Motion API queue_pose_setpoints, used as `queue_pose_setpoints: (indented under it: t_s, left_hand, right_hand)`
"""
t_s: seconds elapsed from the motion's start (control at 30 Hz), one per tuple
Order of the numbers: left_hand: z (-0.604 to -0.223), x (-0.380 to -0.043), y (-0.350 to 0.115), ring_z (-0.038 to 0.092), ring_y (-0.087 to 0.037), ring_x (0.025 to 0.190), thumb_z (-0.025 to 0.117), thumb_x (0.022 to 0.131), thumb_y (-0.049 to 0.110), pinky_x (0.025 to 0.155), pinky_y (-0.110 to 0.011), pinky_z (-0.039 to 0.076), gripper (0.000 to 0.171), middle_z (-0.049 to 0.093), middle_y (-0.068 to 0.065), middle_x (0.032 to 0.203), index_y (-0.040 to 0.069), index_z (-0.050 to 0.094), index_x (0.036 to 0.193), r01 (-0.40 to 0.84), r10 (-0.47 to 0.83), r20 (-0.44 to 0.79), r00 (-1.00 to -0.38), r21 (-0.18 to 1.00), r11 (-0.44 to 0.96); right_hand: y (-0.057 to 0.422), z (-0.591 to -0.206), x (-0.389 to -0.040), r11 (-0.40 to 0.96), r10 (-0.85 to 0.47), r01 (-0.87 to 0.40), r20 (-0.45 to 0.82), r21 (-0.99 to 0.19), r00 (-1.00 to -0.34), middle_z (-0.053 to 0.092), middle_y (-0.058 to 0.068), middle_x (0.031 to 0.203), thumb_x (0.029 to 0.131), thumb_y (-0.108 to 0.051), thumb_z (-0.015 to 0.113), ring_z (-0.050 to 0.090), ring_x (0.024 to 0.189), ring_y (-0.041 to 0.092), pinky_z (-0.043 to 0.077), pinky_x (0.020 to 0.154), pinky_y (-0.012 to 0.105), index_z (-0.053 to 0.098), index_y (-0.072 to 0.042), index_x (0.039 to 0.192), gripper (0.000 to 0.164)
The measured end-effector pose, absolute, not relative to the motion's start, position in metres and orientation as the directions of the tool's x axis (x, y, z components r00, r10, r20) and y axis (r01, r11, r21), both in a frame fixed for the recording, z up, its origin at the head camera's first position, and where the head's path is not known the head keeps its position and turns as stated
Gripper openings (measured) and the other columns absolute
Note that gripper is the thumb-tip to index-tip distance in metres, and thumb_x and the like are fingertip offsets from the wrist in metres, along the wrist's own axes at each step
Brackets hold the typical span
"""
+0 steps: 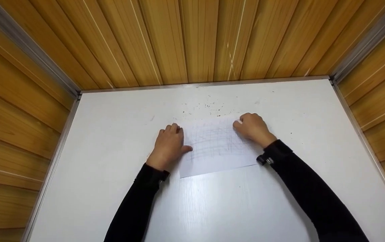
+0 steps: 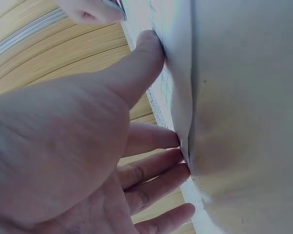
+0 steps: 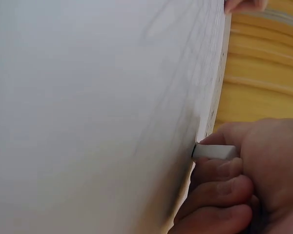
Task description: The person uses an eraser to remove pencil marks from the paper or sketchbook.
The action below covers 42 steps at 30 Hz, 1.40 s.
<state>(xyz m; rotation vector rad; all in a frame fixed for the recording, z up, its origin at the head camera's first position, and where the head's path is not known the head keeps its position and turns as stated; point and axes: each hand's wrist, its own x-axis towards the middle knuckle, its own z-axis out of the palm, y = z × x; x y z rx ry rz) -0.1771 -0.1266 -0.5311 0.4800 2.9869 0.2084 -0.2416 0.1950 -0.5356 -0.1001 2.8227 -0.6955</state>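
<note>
A white sheet of paper [image 1: 209,166] lies on the white table [image 1: 111,134], covered in faint crossing pencil lines. At its left edge is my left hand [image 1: 168,144], thumb resting on the sheet and fingertips down near its upper left corner. In the left wrist view, these fingers [image 2: 154,180] are spread and lightly bent, and the paper's near edge lifts slightly. My right hand [image 1: 254,129] is over the upper right part of the sheet. Between its thumb and curled fingers it pinches a small white eraser [image 3: 215,152], whose end meets the paper.
Dark eraser crumbs [image 1: 209,106] are scattered on the table beyond the sheet. Wood-patterned panels [image 1: 199,40] rise along the back and both sides. A black band with a small device [image 1: 265,159] sits on the right wrist.
</note>
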Motion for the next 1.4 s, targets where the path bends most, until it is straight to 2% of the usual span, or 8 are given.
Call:
queue_pose_setpoints:
  t_s: [0.17,0.27,0.6,0.83,0.93,1.07,1.23,1.4]
  left_hand:
    - [-0.535,-0.175,-0.128,0.058,-0.037,0.131,0.081,0.095,0.059,0.11,-0.052,0.051,0.084,0.06,-0.019,0.141,-0.007,0.065,0.144,0.319,0.337,-0.084,-0.938,0.174,0.932]
    - [-0.536,-0.173,-0.13,0.058,-0.038,0.133,0.08,0.097,0.059,0.111,-0.054,0.051,0.085,0.06,-0.02,0.143,-0.008,0.063,0.146,0.333,0.353,-0.09,-0.931,0.183,0.925]
    - [-0.535,-0.173,-0.133,0.058,-0.037,0.132,0.081,0.096,0.059,0.11,-0.055,0.052,0.085,0.06,-0.019,0.142,-0.008,0.063,0.145,0.339,0.352,-0.052,-0.935,0.171,0.925]
    - [-0.535,-0.172,-0.13,0.058,-0.038,0.13,0.079,0.097,0.06,0.108,-0.056,0.051,0.083,0.059,-0.019,0.139,-0.007,0.063,0.143,0.341,0.356,-0.056,-0.933,0.183,0.922]
    - [-0.534,-0.172,-0.13,0.058,-0.037,0.13,0.079,0.096,0.06,0.109,-0.055,0.052,0.084,0.059,-0.019,0.139,-0.007,0.063,0.144,0.332,0.344,-0.066,-0.937,0.151,0.931]
    - [-0.532,-0.172,-0.128,0.057,-0.037,0.135,0.076,0.097,0.063,0.11,-0.055,0.052,0.089,0.058,-0.019,0.146,-0.007,0.06,0.15,0.311,0.322,-0.092,-0.942,0.114,0.944]
    - [-0.531,-0.17,-0.126,0.055,-0.037,0.142,0.075,0.098,0.065,0.113,-0.055,0.051,0.093,0.057,-0.019,0.153,-0.006,0.057,0.155,0.296,0.308,-0.115,-0.945,0.107,0.949]
    - [-0.531,-0.17,-0.126,0.054,-0.037,0.142,0.076,0.098,0.063,0.114,-0.055,0.051,0.092,0.057,-0.019,0.153,-0.006,0.058,0.154,0.288,0.302,-0.125,-0.945,0.12,0.95]
  right_hand:
    - [0.195,-0.532,-0.237,0.895,-0.116,-0.011,-0.209,-0.447,-0.971,0.065,0.017,0.091,0.105,-0.028,0.054,0.058,0.089,0.032,0.052,0.081,0.048,0.069,0.003,0.09,0.038]
    - [0.182,-0.529,-0.235,0.894,-0.115,-0.005,-0.218,-0.448,-0.969,0.072,0.024,0.106,0.108,-0.028,0.054,0.062,0.096,0.035,0.056,0.091,0.053,0.074,0.007,0.104,0.04]
    - [0.067,-0.539,-0.241,0.863,-0.324,-0.206,-0.192,-0.461,-0.927,0.071,0.013,0.087,0.108,-0.029,0.058,0.066,0.082,0.03,0.061,0.079,0.048,0.066,-0.008,0.081,0.035]
    - [0.031,-0.561,-0.255,0.874,-0.294,-0.172,-0.213,-0.455,-0.932,0.074,0.017,0.092,0.101,-0.028,0.061,0.069,0.081,0.034,0.06,0.073,0.049,0.068,-0.008,0.079,0.03]
    - [0.038,-0.58,-0.265,0.863,-0.281,-0.171,-0.17,-0.476,-0.945,0.072,0.015,0.086,0.096,-0.03,0.063,0.065,0.077,0.032,0.056,0.069,0.046,0.065,-0.011,0.076,0.028]
    - [0.063,-0.561,-0.259,0.846,-0.27,-0.138,-0.192,-0.515,-0.944,0.071,0.016,0.089,0.098,-0.03,0.062,0.064,0.08,0.032,0.057,0.073,0.048,0.068,-0.007,0.083,0.028]
    - [0.133,-0.533,-0.247,0.847,-0.189,-0.03,-0.247,-0.53,-0.95,0.072,0.02,0.101,0.104,-0.028,0.056,0.065,0.092,0.035,0.059,0.089,0.052,0.072,0.001,0.099,0.034]
    - [0.196,-0.531,-0.244,0.869,-0.104,0.036,-0.254,-0.494,-0.962,0.067,0.021,0.099,0.105,-0.03,0.053,0.06,0.092,0.034,0.053,0.085,0.047,0.067,0.002,0.095,0.037]
